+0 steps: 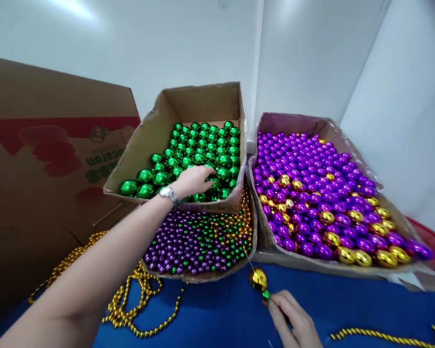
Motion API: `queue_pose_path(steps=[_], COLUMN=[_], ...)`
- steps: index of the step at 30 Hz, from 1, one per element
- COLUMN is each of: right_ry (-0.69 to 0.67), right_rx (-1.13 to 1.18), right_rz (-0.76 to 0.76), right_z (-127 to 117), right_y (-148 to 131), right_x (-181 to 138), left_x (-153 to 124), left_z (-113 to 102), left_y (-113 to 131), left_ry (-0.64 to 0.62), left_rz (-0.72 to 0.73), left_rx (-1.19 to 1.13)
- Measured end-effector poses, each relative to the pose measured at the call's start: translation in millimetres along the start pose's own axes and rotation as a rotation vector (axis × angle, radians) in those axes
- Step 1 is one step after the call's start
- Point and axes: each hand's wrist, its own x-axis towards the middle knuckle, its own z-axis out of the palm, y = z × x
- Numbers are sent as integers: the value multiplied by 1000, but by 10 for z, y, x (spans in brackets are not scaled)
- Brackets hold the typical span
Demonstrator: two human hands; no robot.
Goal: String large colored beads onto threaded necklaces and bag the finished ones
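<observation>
My left hand (195, 181), with a watch on its wrist, reaches into a cardboard box of shiny green balls (199, 145). Its thumb and fingers close around a green ball (214, 187) near the front of that box. Lower right, my right hand (293, 319) pinches a thin beading needle (250, 259) just under a small green bead (266, 295). A large gold ball (258, 279) sits above that bead on the needle, whose tip points up and left. Small purple, green and gold beads (199, 244) fill a container below the green balls' box.
At right stands a box of purple and gold balls (308, 193). Gold bead strings (130, 304) lie on the blue table (210, 319), with another gold string (380, 335) at lower right. A large printed carton (50, 159) stands at left, and a red rim (429, 239) shows far right.
</observation>
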Motion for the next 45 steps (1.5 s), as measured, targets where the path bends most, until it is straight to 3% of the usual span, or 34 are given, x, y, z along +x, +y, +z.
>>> queue_pose_path(steps=[5,9,12,14,15,16,18,20,27,32,34,39,41,45], right_ry=[-88,-101,-102,-109,-117,-125,-139,-151,-181,-192,-202,-187,-175,-177], right_rx=[-25,-11,-1,7,12,19,29,31,19,7,3,-44,-70,-113], right_rz=[10,47,61,76,83,87,96,105,107,80,65,-1,-19,-29], right_z=[-187,-202,-199,-202,-205,-208,-211,-207,-149,-107,-89,-54,-54,-73], right_y=[-49,-14,16,37,49,61,86,107,118,103,96,81,85,105], right_x=[30,14,-7,-27,-37,-48,-66,-80,-100,-116,-123,-125,-120,-117], left_x=[201,169,-65,-324,-465,-603,-842,-1013,-1354,-1423,-1409,-1424,-1446,-1465], left_z=[168,125,-19,-115,-143,-147,-62,150,1089,1300,1291,1203,1176,1154], left_y=[48,131,316,478,553,616,684,674,530,553,588,798,878,940], left_ry=[-91,-67,191,402,406,334,11,-228,-237,-158,-120,-210,-234,-245], left_rz=[22,-2,-26,19,81,172,371,428,148,43,-65,-469,-518,-541], left_rx=[34,69,-7,-203,-329,-449,-601,-620,-340,-412,-638,-1774,-1946,-2052])
